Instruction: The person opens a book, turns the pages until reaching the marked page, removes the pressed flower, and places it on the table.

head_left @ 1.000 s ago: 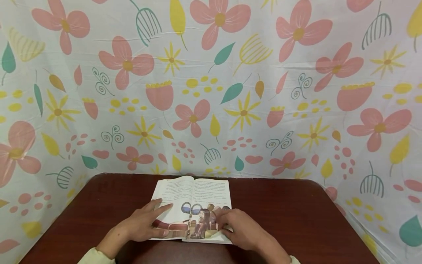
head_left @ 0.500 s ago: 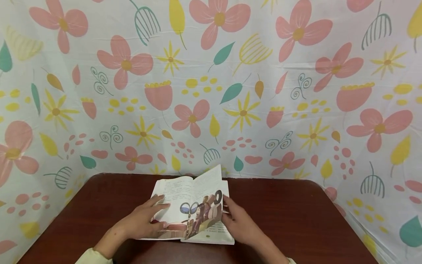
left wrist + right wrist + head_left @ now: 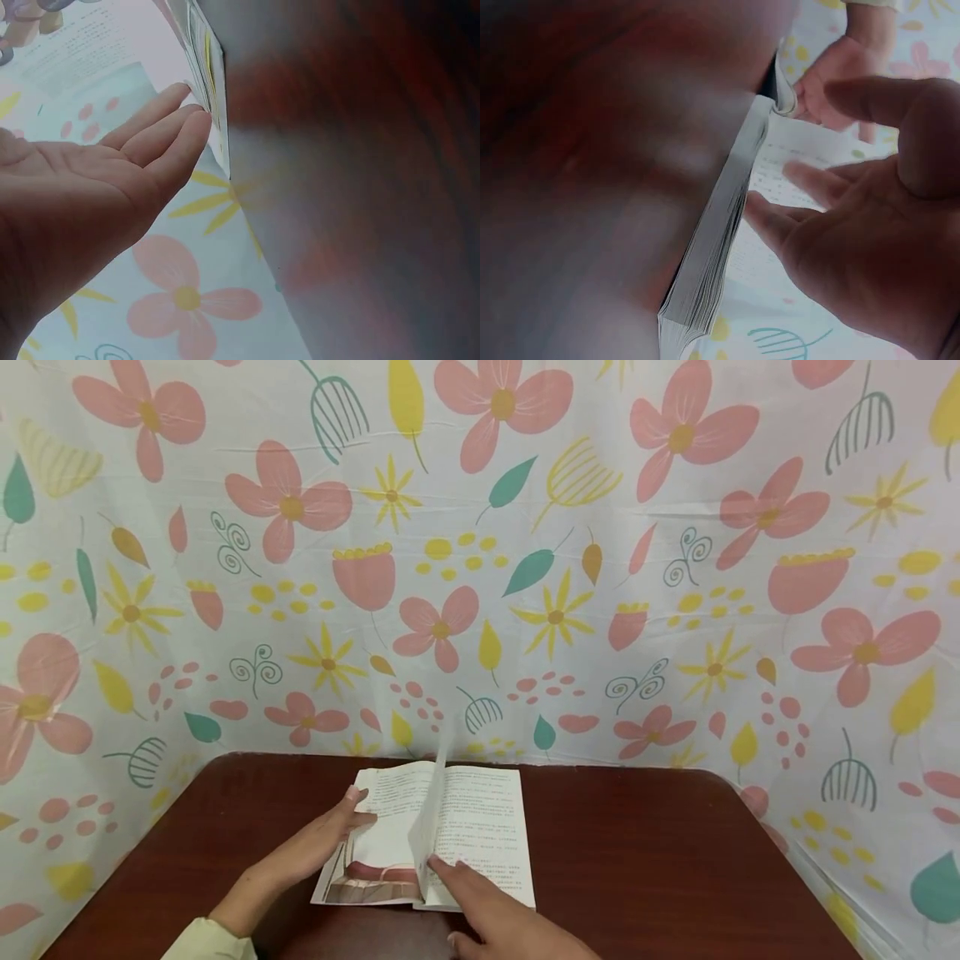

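Note:
An open book [image 3: 487, 818] lies on the table in the head view, text on its right page and a colour picture low on the left page. One leaf [image 3: 428, 827] stands almost upright near the spine. My left hand [image 3: 311, 847] rests at the book's left edge, fingers stretched over the left page. Low over the right page is my right hand [image 3: 498, 910], with extended fingertips against or close beside the standing leaf. The right wrist view shows the thick page block [image 3: 716, 232] beside that hand's straight fingers. Straight fingers of the left hand [image 3: 97, 176] appear in its wrist view.
A dark red-brown table [image 3: 637, 843] carries the book, with its surface stretching to both sides. Behind it hangs a white cloth [image 3: 510, 635] printed with flowers and leaves, meeting the table's back edge.
The right hand has moved left from the book's right side, and the picture leaf has swung up and left to nearly upright. The left hand has turned more edge-on at the left margin.

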Motion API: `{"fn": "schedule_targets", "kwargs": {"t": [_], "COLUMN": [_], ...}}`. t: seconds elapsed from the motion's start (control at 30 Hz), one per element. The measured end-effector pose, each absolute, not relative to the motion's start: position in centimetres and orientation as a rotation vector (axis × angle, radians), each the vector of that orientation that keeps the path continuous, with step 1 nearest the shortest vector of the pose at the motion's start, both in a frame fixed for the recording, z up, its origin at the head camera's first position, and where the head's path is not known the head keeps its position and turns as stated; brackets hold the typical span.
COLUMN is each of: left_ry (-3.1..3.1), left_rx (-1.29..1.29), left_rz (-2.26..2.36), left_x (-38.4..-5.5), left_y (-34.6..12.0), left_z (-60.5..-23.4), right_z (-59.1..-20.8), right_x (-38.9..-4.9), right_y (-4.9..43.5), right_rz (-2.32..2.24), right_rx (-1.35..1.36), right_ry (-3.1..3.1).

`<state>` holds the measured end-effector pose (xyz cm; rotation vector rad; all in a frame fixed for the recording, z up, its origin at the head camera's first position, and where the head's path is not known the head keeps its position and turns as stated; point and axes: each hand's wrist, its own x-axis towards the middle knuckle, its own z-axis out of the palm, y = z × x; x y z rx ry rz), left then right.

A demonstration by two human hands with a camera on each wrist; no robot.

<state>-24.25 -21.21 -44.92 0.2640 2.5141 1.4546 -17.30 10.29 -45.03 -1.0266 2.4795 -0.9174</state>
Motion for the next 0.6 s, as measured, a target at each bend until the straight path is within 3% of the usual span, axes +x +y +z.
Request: {"fn": "schedule_targets", "kwargs": {"t": [0.23, 0.4, 0.6], "left_ry": [2.422, 2.611, 2.834], "left_rx": [0.249, 0.281, 0.514], "left_rz": [1.582, 1.399, 1.016], "left_x": [-24.6, -24.7, -23.9], "left_y": [-21.6, -21.3, -21.1], "left_z": [-44.6, -45.1, -45.6], "right_z": [-45.8, -45.9, -45.1], "right_x": [-17.4, -17.5, -18.2], "right_y": [10.2, 10.3, 11.8], "right_rz": [-0.612, -0.525, -0.589], "right_rx": [-1.284, -1.435, -1.257], "right_ry": [2.563, 2.603, 2.690]}}
